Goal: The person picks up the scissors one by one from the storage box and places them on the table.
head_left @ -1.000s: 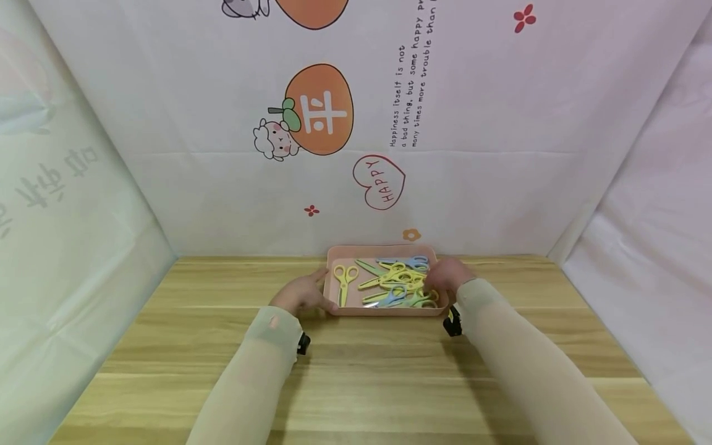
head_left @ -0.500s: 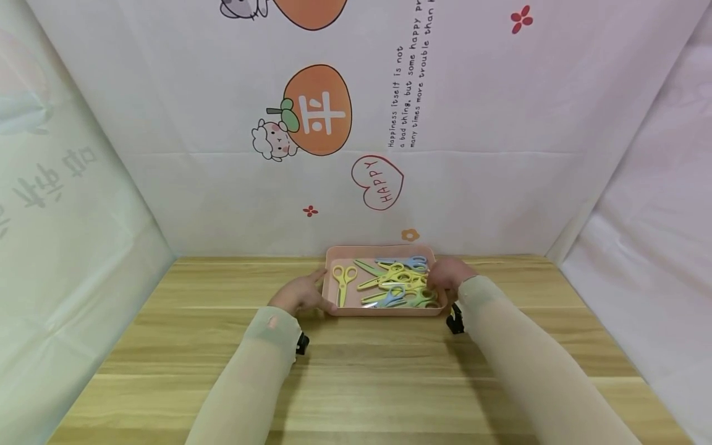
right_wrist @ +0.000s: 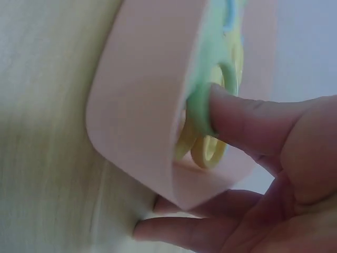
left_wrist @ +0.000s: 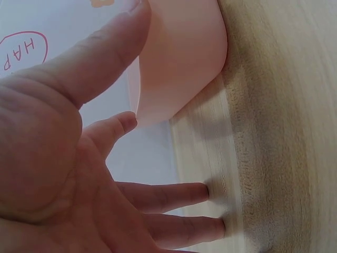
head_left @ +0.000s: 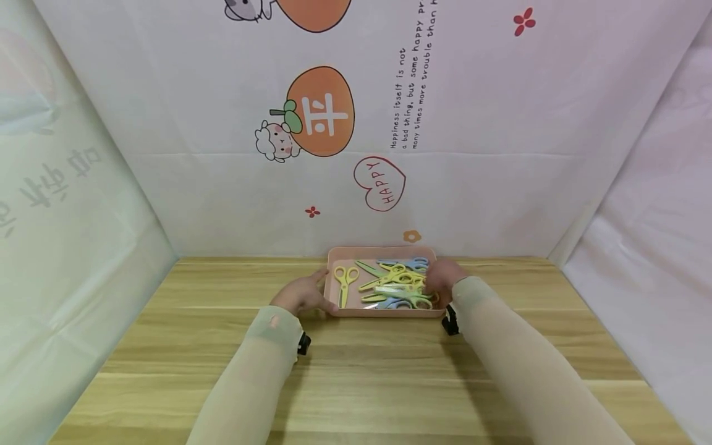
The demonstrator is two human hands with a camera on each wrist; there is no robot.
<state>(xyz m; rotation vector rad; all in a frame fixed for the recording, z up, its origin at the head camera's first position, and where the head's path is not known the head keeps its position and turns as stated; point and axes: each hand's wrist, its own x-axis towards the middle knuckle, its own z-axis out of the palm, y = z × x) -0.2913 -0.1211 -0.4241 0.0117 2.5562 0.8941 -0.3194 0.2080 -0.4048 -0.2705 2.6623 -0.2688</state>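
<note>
A shallow pink tray of scissors stands at the table's back edge. My left hand is spread at its left end; in the left wrist view the thumb lies at the rim and the other fingers are extended. At the right end, my right hand holds green scissors by the handle, its thumb against the ring. These scissors lie across the heap, over blue scissors. The right index finger is mostly hidden. One pair of yellow scissors lies apart at the tray's left.
Several yellow, blue and green scissors overlap in the tray's right half. Right behind the tray rises a white printed cloth, with more cloth at both sides. The wood-grain table extends in front, under both forearms.
The green scissors have come up from under the blue pair and now lie across it, with my right hand slightly shifted left. My left hand stays at the tray's left end.
</note>
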